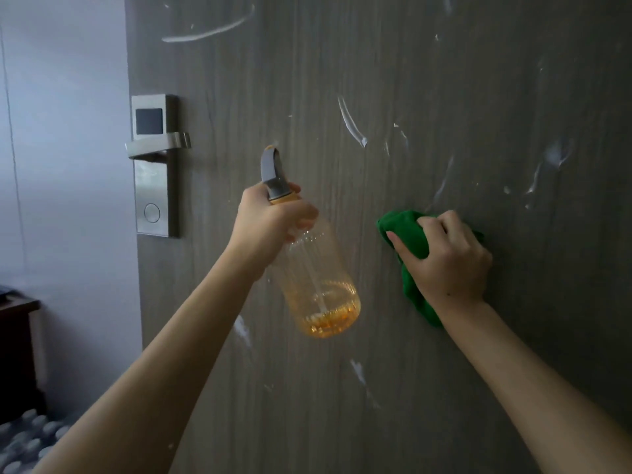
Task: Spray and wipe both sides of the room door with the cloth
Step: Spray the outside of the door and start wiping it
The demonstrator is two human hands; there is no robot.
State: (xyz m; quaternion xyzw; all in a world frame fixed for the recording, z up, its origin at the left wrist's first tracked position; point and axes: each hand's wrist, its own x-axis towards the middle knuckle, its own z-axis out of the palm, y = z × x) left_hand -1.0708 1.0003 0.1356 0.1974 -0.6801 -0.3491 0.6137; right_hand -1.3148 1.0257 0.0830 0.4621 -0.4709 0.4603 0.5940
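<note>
Grey wood-grain door [376,80] fills the view, streaked with white smears from twelve to five o'clock. At three o'clock the right hand [451,258], fingers curled, presses a bunched green cloth [407,234] flat against it. At centre the left hand [270,224] grips a spray bottle [321,289] by the neck, nearly empty. Wiping seems underway; next, broad strokes up toward the smears. Lock plate [155,165] and door edge lie at nine o'clock; open panel lies rightward.
</note>
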